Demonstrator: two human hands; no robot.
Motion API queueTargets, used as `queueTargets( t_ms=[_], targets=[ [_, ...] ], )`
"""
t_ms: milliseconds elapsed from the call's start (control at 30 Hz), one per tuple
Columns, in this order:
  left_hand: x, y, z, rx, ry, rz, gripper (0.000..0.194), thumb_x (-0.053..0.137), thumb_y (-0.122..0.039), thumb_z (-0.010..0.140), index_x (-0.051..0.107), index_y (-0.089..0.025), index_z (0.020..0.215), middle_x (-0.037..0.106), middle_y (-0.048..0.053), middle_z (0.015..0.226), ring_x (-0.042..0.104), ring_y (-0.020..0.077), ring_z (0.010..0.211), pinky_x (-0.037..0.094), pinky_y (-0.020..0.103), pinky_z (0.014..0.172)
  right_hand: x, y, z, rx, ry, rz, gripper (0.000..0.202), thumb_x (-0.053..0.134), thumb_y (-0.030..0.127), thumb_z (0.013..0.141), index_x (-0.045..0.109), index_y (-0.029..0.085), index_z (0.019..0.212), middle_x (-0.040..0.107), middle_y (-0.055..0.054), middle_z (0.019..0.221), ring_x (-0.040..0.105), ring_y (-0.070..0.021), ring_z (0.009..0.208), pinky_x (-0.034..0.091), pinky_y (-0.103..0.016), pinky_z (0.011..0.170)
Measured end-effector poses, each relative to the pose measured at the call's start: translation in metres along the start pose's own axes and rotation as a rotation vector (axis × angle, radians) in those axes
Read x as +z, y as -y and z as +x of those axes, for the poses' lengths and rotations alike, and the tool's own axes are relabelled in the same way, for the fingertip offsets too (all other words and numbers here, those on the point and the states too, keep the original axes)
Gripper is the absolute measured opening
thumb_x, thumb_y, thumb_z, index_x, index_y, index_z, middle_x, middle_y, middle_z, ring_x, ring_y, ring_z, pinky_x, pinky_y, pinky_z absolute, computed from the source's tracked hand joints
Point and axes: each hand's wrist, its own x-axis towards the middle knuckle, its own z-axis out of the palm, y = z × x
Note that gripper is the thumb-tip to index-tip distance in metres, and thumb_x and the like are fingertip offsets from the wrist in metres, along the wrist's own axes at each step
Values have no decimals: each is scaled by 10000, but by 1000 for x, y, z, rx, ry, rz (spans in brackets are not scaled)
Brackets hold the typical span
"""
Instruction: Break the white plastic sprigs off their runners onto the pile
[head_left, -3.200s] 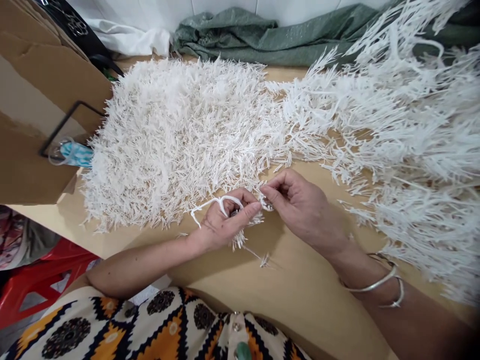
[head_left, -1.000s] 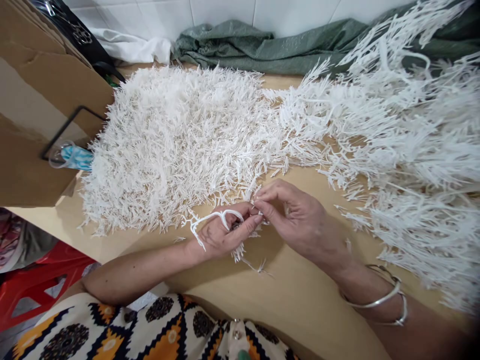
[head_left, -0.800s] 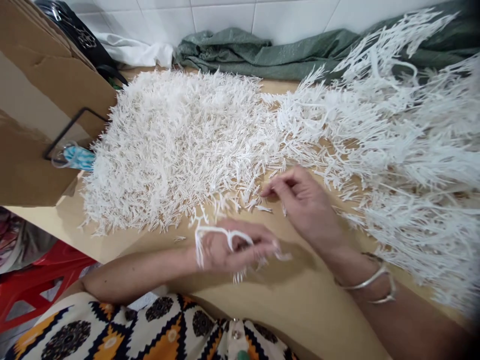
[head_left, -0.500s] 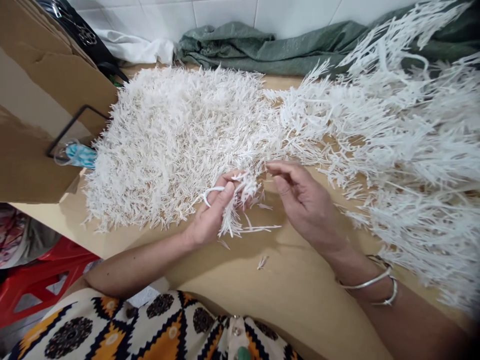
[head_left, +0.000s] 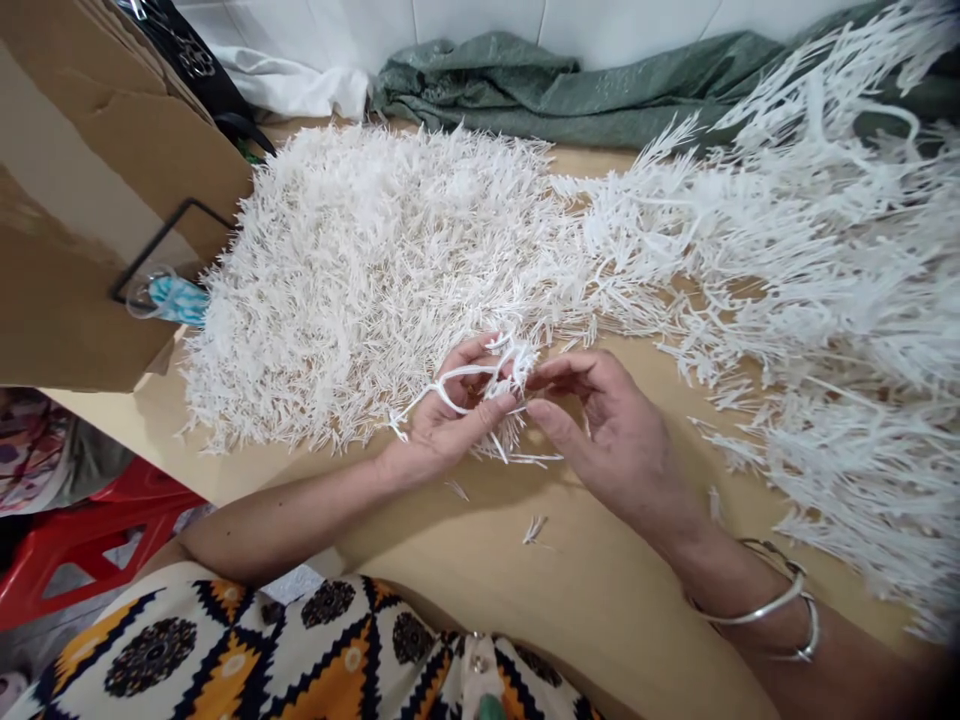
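My left hand (head_left: 457,410) is closed around a white branched plastic piece (head_left: 517,365), whose looped stem hangs out past the wrist side. My right hand (head_left: 592,410) meets it from the right, thumb and fingertips drawn together at the edge of the piece; what they pinch is too small to tell. Behind both hands spreads a dense pile of small white sprigs (head_left: 360,270). Longer white branches (head_left: 810,270) are heaped at the right. One loose sprig (head_left: 534,530) lies on the tabletop in front of my hands.
A cardboard box (head_left: 97,220) stands at the left, with a black wire frame and a blue-and-white item (head_left: 176,300) beside it. Green cloth (head_left: 525,85) lies along the tiled wall. A red stool (head_left: 97,540) is below the table's left edge.
My right hand has come in to the piece, and its fingertips have closed at the edge. In my left hand the piece has turned, showing more of its looped stem. The view has shifted slightly.
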Motion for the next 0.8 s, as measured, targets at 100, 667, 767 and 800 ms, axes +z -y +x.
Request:
queueTargets(
  t_ms=[100,667,767,800],
  targets=[
    [1,1,-1,53,86,100,563,764,-353,932,483,-262,1412,663,73,1265,664,189,1191,547,383,1084,2,-3,2,126,-24,83,278,778,411,917,604,248,1061,696,-35,987,686,-180,903,593,-364,851],
    [-3,-18,-2,-126,29,166,245,725,-410,970,717,-207,1106,716,30,1039,651,123,940,540,285,898,-17,-23,13,159,-66,234,116,796,338,926,697,287,960,686,2,918,636,-144,826,581,-302,775],
    [-3,-13,0,-54,15,87,248,720,-442,973,736,-223,1087,759,35,1144,699,137,1075,545,326,1035,-17,-22,13,167,-9,254,161,801,261,909,692,286,1024,690,3,974,665,-145,911,597,-298,852],
    [-3,-11,0,-46,1,67,253,732,-451,962,739,-229,1084,766,35,1175,704,140,1102,546,333,1054,-17,-21,13,176,17,259,193,801,249,906,689,285,1059,695,1,995,676,-144,934,602,-297,870]
  ],
)
